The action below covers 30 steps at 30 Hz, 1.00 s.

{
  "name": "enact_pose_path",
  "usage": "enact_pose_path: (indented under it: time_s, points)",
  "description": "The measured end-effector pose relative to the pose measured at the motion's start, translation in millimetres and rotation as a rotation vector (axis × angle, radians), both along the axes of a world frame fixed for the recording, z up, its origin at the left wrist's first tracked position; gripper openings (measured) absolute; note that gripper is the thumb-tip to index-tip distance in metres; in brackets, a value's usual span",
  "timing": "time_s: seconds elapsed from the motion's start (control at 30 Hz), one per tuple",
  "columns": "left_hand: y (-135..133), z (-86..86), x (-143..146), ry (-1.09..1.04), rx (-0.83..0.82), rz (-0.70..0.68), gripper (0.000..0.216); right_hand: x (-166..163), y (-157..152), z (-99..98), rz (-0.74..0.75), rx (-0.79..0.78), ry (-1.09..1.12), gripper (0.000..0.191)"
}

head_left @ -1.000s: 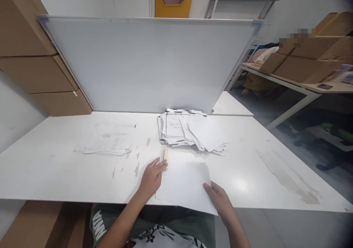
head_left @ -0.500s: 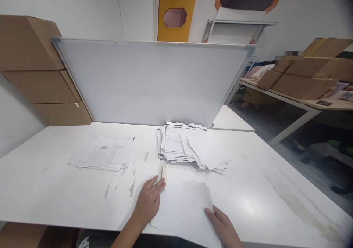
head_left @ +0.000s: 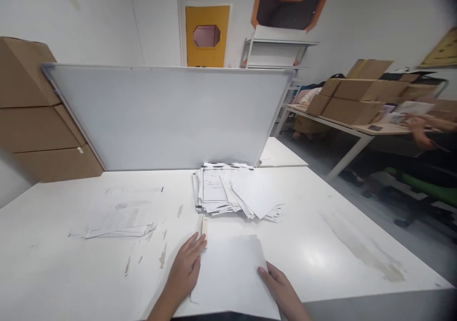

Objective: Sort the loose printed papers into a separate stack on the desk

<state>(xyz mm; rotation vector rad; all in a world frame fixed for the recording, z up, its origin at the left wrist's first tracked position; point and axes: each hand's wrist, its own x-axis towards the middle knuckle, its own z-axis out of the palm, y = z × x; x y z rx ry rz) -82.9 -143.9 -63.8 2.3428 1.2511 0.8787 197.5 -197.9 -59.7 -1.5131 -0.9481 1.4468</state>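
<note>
Right grip (head_left: 280,285) has the white paper (head_left: 230,273) pinched at its right edge, thumb on top; left grip (head_left: 184,266), loosely spread, rests fingers on a cream bar (head_left: 204,227) by the upper-left corner. I'd judge the paper light, bendy, slippery, easily creased, best taken by its edges. It lies between both grips, lower centre. Beyond, mid-frame, a messy pile (head_left: 216,188) sits on the counter (head_left: 307,249).

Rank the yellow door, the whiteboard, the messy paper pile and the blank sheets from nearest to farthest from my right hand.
From your right hand, in the head view:
1. Blank sheets: touching it, on its left.
2. Messy paper pile: ahead and to the left.
3. Whiteboard: standing behind the pile.
4. Yellow door: far back, beyond the whiteboard.
</note>
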Motion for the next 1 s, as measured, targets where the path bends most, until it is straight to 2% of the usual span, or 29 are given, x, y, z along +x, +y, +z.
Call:
enact_pose_path:
  time_s: [0.23, 0.37, 0.47, 0.53, 0.6, 0.67, 0.7, 0.73, 0.8, 0.9, 1.0]
  points:
    - [8.1, -6.4, -3.4, 0.024, 0.15, -0.03, 0.054, -3.4, 4.3, 4.6, -0.03, 0.077, -0.008, 0.056]
    - [10.8, -10.5, -4.7, 0.014, 0.172, -0.044, 0.054, -7.5, 5.3, 5.7, -0.023, 0.085, 0.01, 0.057]
    - [12.2, -11.9, -5.5, -0.039, 0.172, -0.018, 0.048, 1.8, 1.8, 8.0, -0.033, 0.125, -0.034, 0.057]
    - [13.1, -12.1, -6.2, -0.093, 0.169, 0.022, 0.043, 18.6, -2.6, 13.3, -0.166, 0.13, -0.131, 0.057]
    - [13.7, -12.0, -6.5, -0.148, 0.152, 0.073, 0.039, 38.9, -4.3, 23.3, -0.403, 0.118, -0.196, 0.059]
    - [13.8, -11.7, -6.3, -0.195, 0.119, 0.126, 0.037, 51.7, 1.8, 37.3, -0.585, 0.151, -0.138, 0.062]
    - [13.8, -11.6, -5.8, -0.21, 0.096, 0.148, 0.037, 51.2, 8.9, 45.3, -0.617, 0.196, -0.082, 0.063]
    - [13.6, -11.4, -5.1, -0.216, 0.074, 0.164, 0.037, 44.3, 18.6, 53.8, -0.608, 0.247, -0.029, 0.061]
    - [13.4, -10.8, -2.7, -0.197, 0.032, 0.179, 0.037, 9.4, 44.5, 69.8, -0.512, 0.325, 0.014, 0.055]
    - [12.9, -9.2, 3.2, -0.119, -0.038, 0.182, 0.037, -84.0, 90.6, 81.5, -0.213, 0.355, -0.019, 0.047]
    - [10.8, -8.3, 9.8, -0.071, -0.099, 0.183, 0.04, -184.2, 132.2, 70.5, -0.057, 0.332, -0.071, 0.034]
